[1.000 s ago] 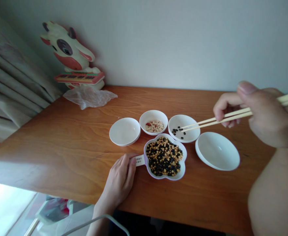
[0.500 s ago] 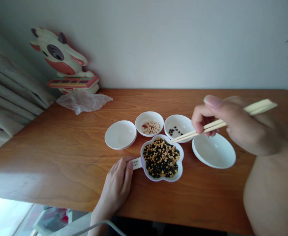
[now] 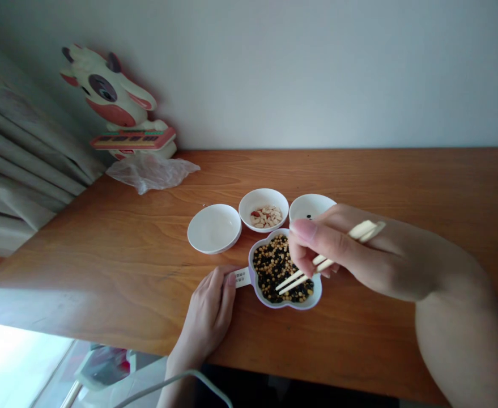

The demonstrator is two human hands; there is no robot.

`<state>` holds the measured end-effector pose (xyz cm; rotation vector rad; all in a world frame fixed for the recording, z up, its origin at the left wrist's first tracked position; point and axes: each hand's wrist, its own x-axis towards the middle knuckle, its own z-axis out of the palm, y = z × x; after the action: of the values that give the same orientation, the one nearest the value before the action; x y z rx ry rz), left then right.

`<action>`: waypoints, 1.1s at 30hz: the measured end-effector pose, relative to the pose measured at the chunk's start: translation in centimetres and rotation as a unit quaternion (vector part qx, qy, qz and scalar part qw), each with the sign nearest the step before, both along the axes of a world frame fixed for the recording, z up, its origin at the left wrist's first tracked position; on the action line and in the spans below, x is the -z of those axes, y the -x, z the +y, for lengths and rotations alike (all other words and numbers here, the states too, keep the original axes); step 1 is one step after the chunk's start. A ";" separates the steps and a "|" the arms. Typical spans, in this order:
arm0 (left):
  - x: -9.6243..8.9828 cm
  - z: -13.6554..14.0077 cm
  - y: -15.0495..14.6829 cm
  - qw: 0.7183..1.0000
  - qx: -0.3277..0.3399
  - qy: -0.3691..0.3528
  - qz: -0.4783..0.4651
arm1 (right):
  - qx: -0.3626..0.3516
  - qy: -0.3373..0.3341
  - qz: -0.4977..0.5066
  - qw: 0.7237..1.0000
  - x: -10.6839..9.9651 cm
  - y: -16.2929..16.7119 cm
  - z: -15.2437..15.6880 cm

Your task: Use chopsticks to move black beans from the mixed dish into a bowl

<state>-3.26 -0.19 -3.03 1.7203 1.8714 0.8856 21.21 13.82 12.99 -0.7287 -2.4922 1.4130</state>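
Note:
My left hand (image 3: 210, 309) is closed on the pale handle of a flower-shaped dish (image 3: 252, 276). Black beans and small yellow beans (image 3: 269, 263) lie mixed in that dish. In my right hand (image 3: 371, 258) I hold a pair of light chopsticks (image 3: 302, 276), their slightly parted tips down at the beans. Whether the tips grip a bean, I cannot tell. Behind the dish stand a white bowl (image 3: 213, 229) with nothing seen in it, a bowl (image 3: 264, 195) of peanuts and a bowl (image 3: 316, 202) with black beans, partly covered by my right hand.
On the wooden table (image 3: 104, 266), a clear plastic bag (image 3: 153, 171) lies at the back left below a cow-shaped toy keyboard (image 3: 125, 107). A pale cable (image 3: 167, 382) crosses near my left forearm. The curtain (image 3: 32, 164) hangs at the left, the wall behind.
My right hand has moved left and down with the chopsticks, from beside the bean bowl to inside the dish. It now hides the rightmost bowl. My left hand keeps the handle.

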 end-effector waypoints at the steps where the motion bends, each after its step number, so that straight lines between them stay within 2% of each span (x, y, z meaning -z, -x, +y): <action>1: 0.0 0.0 0.0 1.000 -0.001 -0.001 -0.001 | -0.006 -0.002 -0.004 1.000 0.1 0.2 -0.1; 6: -0.2 0.0 -0.1 1.000 -0.002 0.005 -0.005 | -0.012 -0.025 -0.030 0.999 0.6 0.7 -0.1; 15: -0.2 0.0 -0.1 1.000 0.001 0.015 -0.017 | -0.021 -0.038 0.018 0.999 0.7 0.6 0.1; 24: -0.2 0.0 -0.1 1.000 0.005 0.009 -0.014 | -0.022 -0.062 0.006 0.998 0.8 1.0 0.1; 33: -0.3 0.0 0.0 1.000 0.007 0.014 -0.013 | -0.038 -0.051 -0.011 0.998 1.2 1.4 0.2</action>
<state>-3.25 -0.19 -2.77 1.6949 1.8441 0.8677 19.83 14.00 11.75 -0.6403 -2.6120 1.2969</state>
